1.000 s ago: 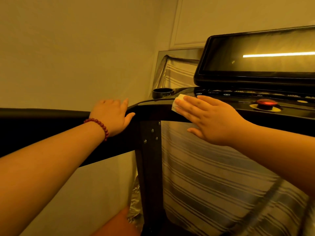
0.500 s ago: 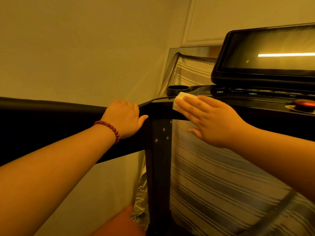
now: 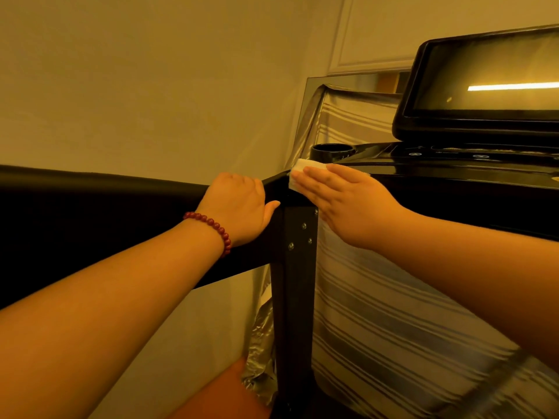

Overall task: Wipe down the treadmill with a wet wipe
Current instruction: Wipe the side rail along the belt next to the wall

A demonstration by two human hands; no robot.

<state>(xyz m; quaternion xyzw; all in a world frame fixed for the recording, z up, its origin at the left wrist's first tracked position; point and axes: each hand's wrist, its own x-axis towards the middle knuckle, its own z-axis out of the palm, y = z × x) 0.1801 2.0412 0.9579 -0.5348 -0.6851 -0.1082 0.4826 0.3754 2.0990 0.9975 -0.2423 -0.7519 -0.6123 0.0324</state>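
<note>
The black treadmill fills the view: a left handrail (image 3: 121, 195), an upright post (image 3: 295, 282) with screws and a glossy console (image 3: 453, 173) under a dark screen (image 3: 484, 83). My right hand (image 3: 348, 201) lies flat with straight fingers, pressing a folded white wet wipe (image 3: 302, 170) against the console's left corner where it meets the handrail. Most of the wipe is hidden under my fingers. My left hand (image 3: 239, 204), with a red bead bracelet at the wrist, curls over the top of the handrail just left of the post.
A black cup holder (image 3: 332, 151) sits on the console just behind the wipe. Behind the post hangs a striped cloth under plastic film (image 3: 378, 313). A plain wall (image 3: 151, 86) runs close along the left side.
My right hand has slid the wipe left along the console edge to the corner by the post. My left hand's fingers have curled further over the handrail. The view has turned left.
</note>
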